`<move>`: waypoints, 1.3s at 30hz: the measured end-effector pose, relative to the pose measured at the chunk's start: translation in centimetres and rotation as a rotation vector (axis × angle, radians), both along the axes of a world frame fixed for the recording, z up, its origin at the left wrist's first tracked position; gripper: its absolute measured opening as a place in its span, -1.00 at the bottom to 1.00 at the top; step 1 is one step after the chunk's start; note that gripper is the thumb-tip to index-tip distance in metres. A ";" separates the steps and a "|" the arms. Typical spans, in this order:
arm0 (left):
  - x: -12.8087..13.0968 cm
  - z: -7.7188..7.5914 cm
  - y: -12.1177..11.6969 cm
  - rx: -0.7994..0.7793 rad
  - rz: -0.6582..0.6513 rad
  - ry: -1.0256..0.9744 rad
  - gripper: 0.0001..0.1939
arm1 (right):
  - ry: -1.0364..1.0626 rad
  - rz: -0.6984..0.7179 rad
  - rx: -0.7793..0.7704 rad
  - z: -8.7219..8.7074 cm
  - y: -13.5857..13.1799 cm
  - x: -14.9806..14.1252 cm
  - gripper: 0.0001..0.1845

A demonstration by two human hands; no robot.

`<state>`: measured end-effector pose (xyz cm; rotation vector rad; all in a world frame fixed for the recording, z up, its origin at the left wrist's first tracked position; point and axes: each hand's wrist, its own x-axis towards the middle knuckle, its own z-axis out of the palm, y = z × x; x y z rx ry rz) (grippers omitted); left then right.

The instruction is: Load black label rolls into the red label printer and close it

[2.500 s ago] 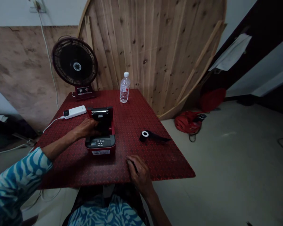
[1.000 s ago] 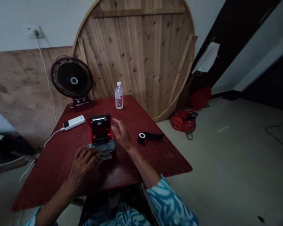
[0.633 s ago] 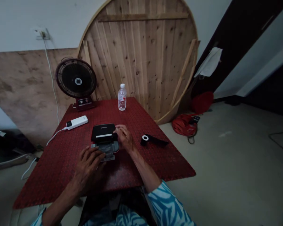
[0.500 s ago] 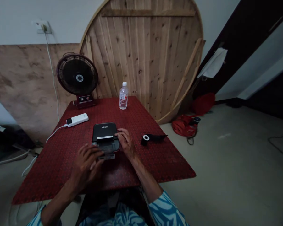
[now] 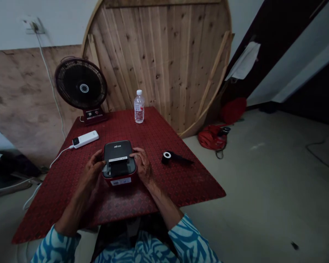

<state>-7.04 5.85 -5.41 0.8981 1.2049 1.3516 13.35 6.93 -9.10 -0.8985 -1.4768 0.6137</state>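
Note:
A small black-topped, red-sided label printer (image 5: 117, 153) sits on the red table, with a white label on its front face. My left hand (image 5: 93, 166) grips its left side, thumb at the top edge and fingers partly hidden behind. On the opposite side, my right hand (image 5: 143, 164) holds the printer's right edge, its thumb and fingers closed against the casing. A black ribbon roll (image 5: 166, 157) with a white core lies to the right of my right hand, its loose end trailing rightward.
The table (image 5: 178, 190) also carries a white power bank (image 5: 85, 139) with a cable, a water bottle (image 5: 139, 107) and a dark red fan (image 5: 82, 87) at the back. Behind leans a round wooden board (image 5: 159, 58). A red bag (image 5: 212, 142) is on the floor.
My left hand has moved from over the printer's front to its left side. The printer's front label now shows. My right hand stays at the right edge. The view has shifted slightly.

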 end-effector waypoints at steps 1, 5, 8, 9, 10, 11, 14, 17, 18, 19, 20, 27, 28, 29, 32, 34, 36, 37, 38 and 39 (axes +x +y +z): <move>0.1 0.1 0.0 0.009 0.000 -0.003 -0.33 | 0.003 -0.004 0.000 0.0 0.0 0.0 -0.59; 0.6 0.7 -0.9 -0.006 -0.012 -0.083 -0.37 | 0.021 -0.011 0.019 -0.6 -0.1 -0.3 -0.58; 1.1 0.9 -2.2 -0.060 -0.089 -0.213 -0.45 | 0.054 0.002 -0.021 -1.3 0.0 -0.6 -0.57; 1.2 0.9 -2.6 -0.060 -0.111 -0.239 -0.47 | 0.063 0.003 -0.052 -1.5 0.0 -0.7 -0.55; 1.2 0.8 -2.9 -0.052 -0.121 -0.249 -0.48 | 0.069 -0.001 -0.084 -1.7 0.1 -0.8 -0.53; 1.2 0.8 -3.0 -0.041 -0.119 -0.249 -0.47 | 0.072 -0.010 -0.114 -1.8 0.1 -0.9 -0.52; 1.1 0.9 -2.7 -0.056 -0.105 -0.214 -0.43 | 0.066 -0.033 -0.165 -2.0 0.0 -1.1 -0.49; 1.1 1.1 -2.1 -0.064 -0.096 -0.171 -0.42 | 0.055 -0.029 -0.178 -2.2 -0.1 -1.0 -0.46; 1.1 1.2 -2.0 -0.055 -0.084 -0.157 -0.42 | 0.053 -0.028 -0.179 -2.2 -0.1 -1.0 -0.45; 1.1 1.2 -1.9 -0.045 -0.071 -0.146 -0.43 | 0.051 -0.027 -0.180 -2.2 -0.1 -1.0 -0.45; 1.2 1.2 -1.9 -0.036 -0.059 -0.137 -0.43 | 0.051 -0.028 -0.182 -2.3 -0.1 -1.0 -0.45; 1.2 1.2 -1.8 -0.037 -0.066 -0.078 -0.37 | 0.076 -0.033 -0.183 -2.6 0.0 -1.2 -0.43; 1.1 1.3 -1.7 -0.036 -0.072 -0.070 -0.38 | 0.080 -0.032 -0.182 -2.6 0.0 -1.2 -0.44; 1.0 1.4 -1.7 -0.032 -0.079 -0.070 -0.39 | 0.084 -0.033 -0.180 -2.7 0.0 -1.3 -0.46; 0.9 1.6 -1.7 -0.029 -0.103 -0.085 -0.41 | 0.097 -0.046 -0.162 -2.7 0.1 -1.5 -0.50; 0.9 1.9 -1.8 -0.028 -0.108 -0.074 -0.38 | 0.103 -0.057 -0.153 -2.7 0.1 -1.7 -0.51; 1.1 2.1 -2.0 -0.022 -0.100 -0.049 -0.38 | 0.112 -0.069 -0.148 -2.7 0.2 -1.8 -0.54; 1.1 2.2 -2.1 -0.020 -0.098 -0.036 -0.38 | 0.118 -0.076 -0.144 -2.7 0.2 -1.9 -0.55; 1.2 2.3 -2.1 -0.023 -0.101 -0.025 -0.38 | 0.126 -0.082 -0.139 -2.6 0.2 -2.0 -0.56; 1.2 2.3 -2.1 -0.030 -0.110 -0.017 -0.38 | 0.132 -0.086 -0.132 -2.6 0.2 -2.1 -0.56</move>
